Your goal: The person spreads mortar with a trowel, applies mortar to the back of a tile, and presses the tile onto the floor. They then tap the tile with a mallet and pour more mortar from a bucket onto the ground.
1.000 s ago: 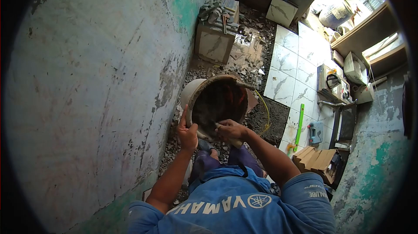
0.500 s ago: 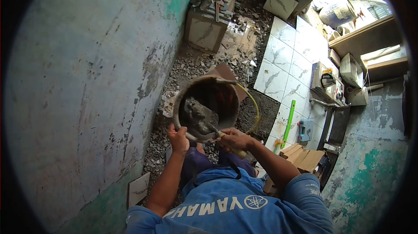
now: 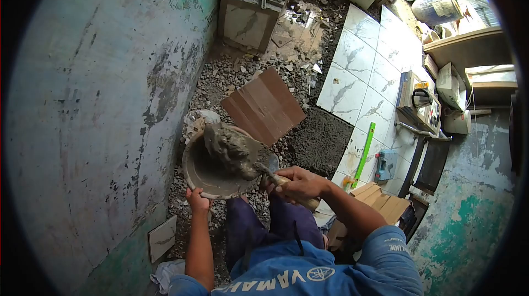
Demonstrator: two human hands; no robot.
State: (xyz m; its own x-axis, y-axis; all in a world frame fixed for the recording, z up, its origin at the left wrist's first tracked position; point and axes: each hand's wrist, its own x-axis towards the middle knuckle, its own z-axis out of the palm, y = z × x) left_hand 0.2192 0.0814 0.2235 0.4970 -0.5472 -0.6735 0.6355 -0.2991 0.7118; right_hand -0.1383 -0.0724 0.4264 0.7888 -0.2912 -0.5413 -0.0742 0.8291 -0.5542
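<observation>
Above rubble flooring point(image 3: 217, 89), a trowel point(image 3: 268, 173) heaped with mortar point(image 3: 234, 147) is grasped in the right hand point(image 3: 302, 183) over a bucket point(image 3: 206, 173), presumably against spillage; its rim point(image 3: 186, 167) is gripped by the left hand point(image 3: 198, 201). Marbled tiles point(image 3: 346, 96) are laid right of the bucket.

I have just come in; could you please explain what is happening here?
A person's left hand grips a bucket at the rim, while the right hand holds a trowel. Wet grey mix is heaped on the trowel, over the bucket's mouth. Beyond, a flat brown piece lies on the rubble, and a rough dark patch borders the white tiles.
</observation>
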